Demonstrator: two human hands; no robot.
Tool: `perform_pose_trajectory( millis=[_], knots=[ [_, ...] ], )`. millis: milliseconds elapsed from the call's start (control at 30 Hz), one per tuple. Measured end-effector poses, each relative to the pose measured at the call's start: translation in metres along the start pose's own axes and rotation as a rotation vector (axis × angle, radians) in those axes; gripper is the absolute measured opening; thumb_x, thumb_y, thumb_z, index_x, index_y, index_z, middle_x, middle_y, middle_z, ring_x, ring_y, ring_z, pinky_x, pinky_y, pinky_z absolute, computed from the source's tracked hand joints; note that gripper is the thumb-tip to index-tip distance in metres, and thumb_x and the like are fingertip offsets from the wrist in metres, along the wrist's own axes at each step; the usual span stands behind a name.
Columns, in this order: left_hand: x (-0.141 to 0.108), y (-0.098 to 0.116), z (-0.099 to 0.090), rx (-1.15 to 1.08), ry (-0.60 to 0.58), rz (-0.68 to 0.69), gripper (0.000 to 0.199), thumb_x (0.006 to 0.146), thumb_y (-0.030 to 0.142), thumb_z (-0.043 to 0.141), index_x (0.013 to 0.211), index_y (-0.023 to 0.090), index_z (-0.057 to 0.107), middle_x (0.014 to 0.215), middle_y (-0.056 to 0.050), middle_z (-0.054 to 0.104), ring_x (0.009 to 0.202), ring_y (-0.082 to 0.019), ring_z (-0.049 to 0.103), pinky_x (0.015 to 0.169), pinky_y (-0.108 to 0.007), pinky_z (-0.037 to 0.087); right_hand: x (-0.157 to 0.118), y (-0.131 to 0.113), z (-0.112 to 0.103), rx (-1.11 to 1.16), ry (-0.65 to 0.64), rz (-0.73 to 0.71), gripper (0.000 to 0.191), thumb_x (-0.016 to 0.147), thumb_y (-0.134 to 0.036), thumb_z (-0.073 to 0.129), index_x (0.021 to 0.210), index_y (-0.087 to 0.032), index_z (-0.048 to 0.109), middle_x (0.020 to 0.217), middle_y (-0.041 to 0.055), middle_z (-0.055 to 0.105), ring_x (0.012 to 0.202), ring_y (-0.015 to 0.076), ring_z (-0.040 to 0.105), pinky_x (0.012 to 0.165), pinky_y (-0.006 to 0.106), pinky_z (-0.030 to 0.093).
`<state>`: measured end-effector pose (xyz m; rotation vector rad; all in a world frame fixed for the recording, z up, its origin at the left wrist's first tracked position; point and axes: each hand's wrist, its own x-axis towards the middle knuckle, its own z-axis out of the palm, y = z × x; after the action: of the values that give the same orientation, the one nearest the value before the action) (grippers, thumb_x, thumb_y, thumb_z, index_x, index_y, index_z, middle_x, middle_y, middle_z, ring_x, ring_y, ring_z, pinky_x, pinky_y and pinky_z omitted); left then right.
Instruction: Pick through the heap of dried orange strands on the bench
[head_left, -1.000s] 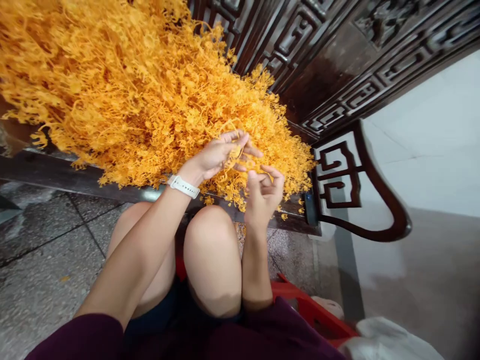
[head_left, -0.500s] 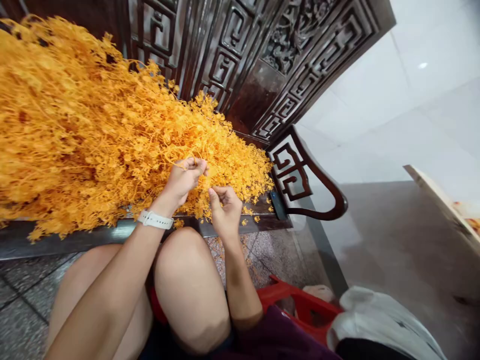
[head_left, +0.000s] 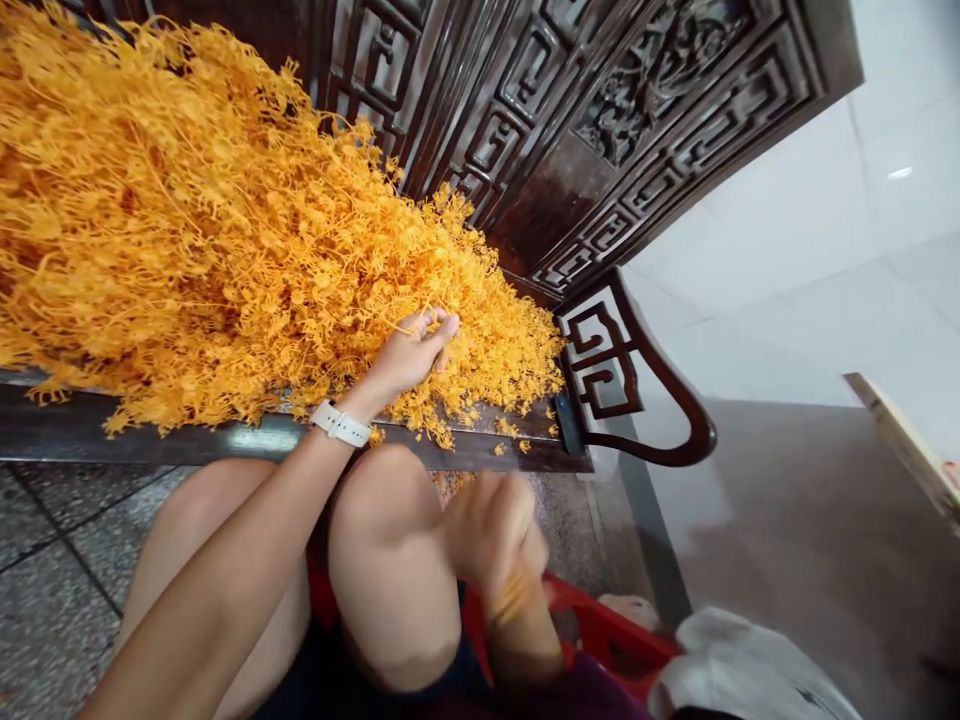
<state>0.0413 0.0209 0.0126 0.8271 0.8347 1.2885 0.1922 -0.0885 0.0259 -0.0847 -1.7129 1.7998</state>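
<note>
A large heap of orange, thin-stemmed flower sprigs [head_left: 225, 240] covers the dark wooden bench [head_left: 285, 440]. My left hand [head_left: 420, 348], with a pale watch strap [head_left: 341, 424] at the wrist, is at the heap's near side, its fingers closed round a thin orange stem. My right hand [head_left: 499, 530] is blurred by motion beside my right knee [head_left: 386, 510], away from the heap. A smeared orange bit [head_left: 511, 598] shows by its wrist; whether the fingers hold it cannot be made out.
Behind the heap rises a carved dark wooden backrest [head_left: 570, 190], with a curved armrest [head_left: 694, 435] to the right. A red plastic stool [head_left: 615, 630] and a whitish bag [head_left: 750, 665] are at lower right. A pale board edge [head_left: 900, 440] juts in from the right.
My right hand has moved down from the heap toward my knee. My left hand remains at the sprigs. The whole view has shifted slightly.
</note>
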Motion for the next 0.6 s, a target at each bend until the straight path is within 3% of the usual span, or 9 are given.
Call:
perform_pose_trajectory(
  millis=[100,167,233,300,433,600],
  knots=[
    [-0.006,0.000,-0.001,0.227,0.119,0.238,0.033,0.097,0.034,0.067,0.068,0.022,0.056,0.061,0.002,0.048,0.058,-0.013,0.044,0.058,-0.027,0.033,-0.007,-0.003,-0.039,0.007,0.338,-0.025,0.049,0.108,-0.058,0.035,0.119,-0.030,0.074,0.056,-0.0054,0.046,0.047,0.0145,0.036,0.045,0.025,0.040],
    [-0.007,0.000,-0.005,0.305,0.207,0.344,0.034,0.093,0.030,0.072,0.064,0.022,0.055,0.066,0.000,0.048,0.066,-0.015,0.043,0.065,-0.028,0.034,-0.008,0.003,-0.052,0.031,0.737,0.005,0.055,0.107,-0.061,0.031,0.114,-0.027,0.074,0.060,-0.0042,0.040,0.050,0.0156,0.029,0.041,0.027,0.032],
    [-0.006,-0.001,-0.008,0.329,0.262,0.370,0.034,0.093,0.029,0.072,0.065,0.023,0.052,0.065,0.001,0.046,0.065,-0.016,0.040,0.067,-0.030,0.032,-0.006,0.014,-0.052,0.017,0.993,0.140,0.053,0.103,-0.065,0.037,0.110,-0.025,0.071,0.065,-0.0033,0.042,0.052,0.0152,0.031,0.042,0.027,0.031],
    [-0.007,-0.004,-0.007,0.322,0.296,0.355,0.032,0.095,0.030,0.069,0.068,0.024,0.052,0.062,0.001,0.044,0.062,-0.017,0.038,0.067,-0.031,0.030,0.001,0.025,-0.045,-0.117,1.061,0.272,0.046,0.099,-0.065,0.047,0.115,-0.025,0.064,0.073,-0.0023,0.050,0.055,0.0141,0.041,0.048,0.027,0.037],
    [-0.011,-0.015,0.000,0.313,0.293,0.299,0.025,0.088,0.029,0.077,0.077,0.025,0.055,0.065,0.001,0.049,0.064,-0.019,0.041,0.067,-0.030,0.029,0.020,0.040,-0.042,-0.505,1.009,0.360,0.052,0.095,-0.068,0.059,0.129,-0.030,0.050,0.091,-0.0005,0.059,0.064,0.0135,0.053,0.056,0.028,0.045],
    [-0.010,-0.026,0.003,0.291,0.074,0.161,0.019,0.084,0.026,0.079,0.082,0.023,0.061,0.075,-0.002,0.058,0.071,-0.018,0.048,0.070,-0.027,0.037,0.037,0.048,-0.066,-0.817,1.063,0.235,0.039,0.100,-0.061,0.057,0.088,-0.024,0.056,0.077,-0.0017,0.052,0.068,0.0128,0.049,0.065,0.029,0.045]
  ],
)
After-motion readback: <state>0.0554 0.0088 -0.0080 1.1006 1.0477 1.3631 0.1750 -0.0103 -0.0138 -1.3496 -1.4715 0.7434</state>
